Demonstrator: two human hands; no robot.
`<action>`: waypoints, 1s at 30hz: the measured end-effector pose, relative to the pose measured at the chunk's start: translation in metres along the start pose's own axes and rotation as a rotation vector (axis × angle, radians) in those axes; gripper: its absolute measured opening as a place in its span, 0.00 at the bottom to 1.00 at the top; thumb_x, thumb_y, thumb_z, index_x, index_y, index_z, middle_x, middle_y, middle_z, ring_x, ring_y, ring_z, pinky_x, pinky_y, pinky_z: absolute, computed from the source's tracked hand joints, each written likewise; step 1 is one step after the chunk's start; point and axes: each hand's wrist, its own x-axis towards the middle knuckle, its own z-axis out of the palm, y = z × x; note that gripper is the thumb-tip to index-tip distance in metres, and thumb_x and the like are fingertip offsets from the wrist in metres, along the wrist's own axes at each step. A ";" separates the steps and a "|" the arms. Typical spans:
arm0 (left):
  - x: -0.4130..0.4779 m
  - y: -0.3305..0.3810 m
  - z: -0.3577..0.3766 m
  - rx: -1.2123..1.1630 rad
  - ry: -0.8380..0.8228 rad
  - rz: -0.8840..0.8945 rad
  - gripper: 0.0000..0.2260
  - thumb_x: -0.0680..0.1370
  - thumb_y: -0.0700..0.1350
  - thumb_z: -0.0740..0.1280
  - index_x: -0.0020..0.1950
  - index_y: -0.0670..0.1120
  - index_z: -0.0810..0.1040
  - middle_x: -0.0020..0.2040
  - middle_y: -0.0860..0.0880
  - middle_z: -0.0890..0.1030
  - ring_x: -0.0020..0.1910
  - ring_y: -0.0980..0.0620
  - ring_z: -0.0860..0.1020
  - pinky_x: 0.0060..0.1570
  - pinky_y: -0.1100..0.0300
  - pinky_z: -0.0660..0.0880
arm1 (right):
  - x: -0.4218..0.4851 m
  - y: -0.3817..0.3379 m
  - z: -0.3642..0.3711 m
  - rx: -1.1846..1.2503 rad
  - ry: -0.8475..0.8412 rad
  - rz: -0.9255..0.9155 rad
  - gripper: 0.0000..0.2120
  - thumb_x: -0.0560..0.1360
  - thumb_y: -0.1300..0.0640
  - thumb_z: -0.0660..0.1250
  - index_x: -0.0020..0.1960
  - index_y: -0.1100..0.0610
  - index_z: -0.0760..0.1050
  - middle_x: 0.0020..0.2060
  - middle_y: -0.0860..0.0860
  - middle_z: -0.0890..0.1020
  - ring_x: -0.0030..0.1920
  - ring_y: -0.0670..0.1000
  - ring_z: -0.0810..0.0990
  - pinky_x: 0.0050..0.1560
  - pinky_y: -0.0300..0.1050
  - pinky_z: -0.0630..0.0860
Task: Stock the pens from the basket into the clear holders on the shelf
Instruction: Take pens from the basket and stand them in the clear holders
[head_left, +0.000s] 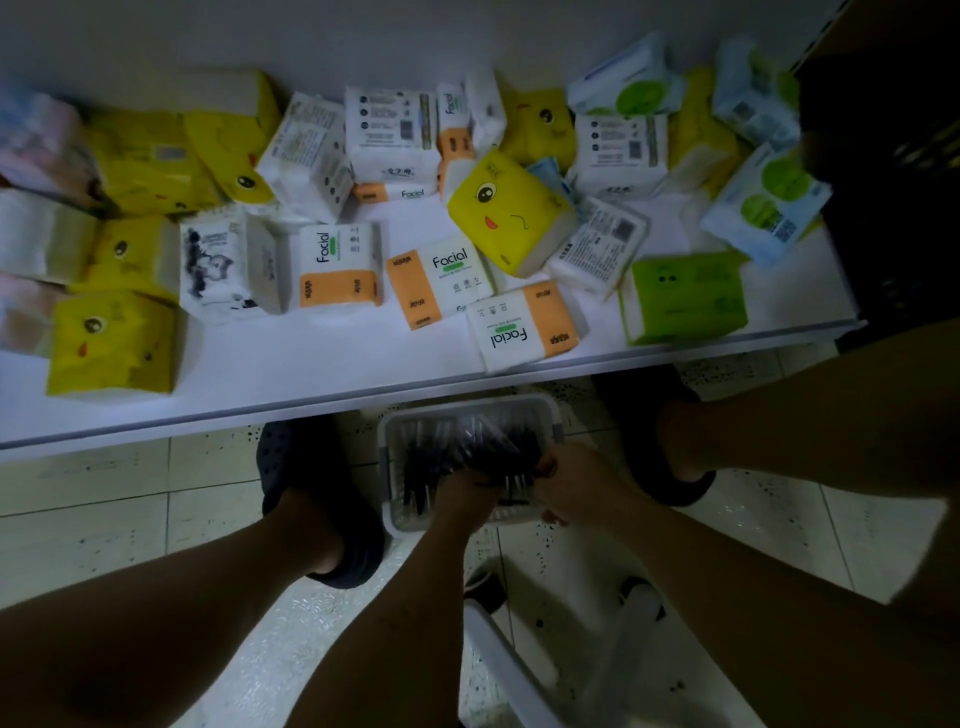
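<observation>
A white basket (387, 457) stands on the tiled floor between my feet, just below the shelf's front edge. Several dark pens (488, 441) lie in it, some wrapped in clear plastic. My left hand (465, 493) reaches into the basket and grips a bundle of pens from the near side. My right hand (576, 480) closes on the same bundle at the basket's right side. No clear holders are in view.
A white shelf (322, 364) above the basket carries several tissue packs (509, 213) in yellow, orange-white and green. My dark shoes (311, 493) flank the basket. A white frame (509, 670) stands on the floor near me. A dark crate (904, 182) sits at the right.
</observation>
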 end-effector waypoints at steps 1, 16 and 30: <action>0.002 0.002 0.001 -0.016 -0.023 0.015 0.05 0.77 0.42 0.67 0.47 0.42 0.81 0.44 0.45 0.80 0.41 0.49 0.77 0.44 0.56 0.76 | 0.000 0.001 -0.001 -0.003 0.003 -0.008 0.03 0.75 0.62 0.64 0.43 0.56 0.73 0.42 0.58 0.82 0.42 0.57 0.84 0.41 0.51 0.80; -0.013 0.031 -0.005 -0.186 0.099 -0.112 0.06 0.75 0.41 0.70 0.42 0.39 0.77 0.40 0.42 0.81 0.37 0.48 0.77 0.37 0.57 0.74 | 0.012 0.005 -0.002 0.050 -0.011 0.024 0.05 0.75 0.65 0.63 0.49 0.62 0.75 0.45 0.61 0.82 0.46 0.60 0.82 0.48 0.55 0.81; -0.105 0.056 -0.060 -0.462 0.056 0.182 0.08 0.80 0.36 0.58 0.51 0.40 0.77 0.39 0.42 0.79 0.34 0.48 0.77 0.34 0.56 0.77 | -0.005 -0.010 0.000 -0.036 0.068 -0.092 0.11 0.80 0.56 0.58 0.57 0.59 0.74 0.52 0.57 0.79 0.48 0.54 0.76 0.46 0.44 0.72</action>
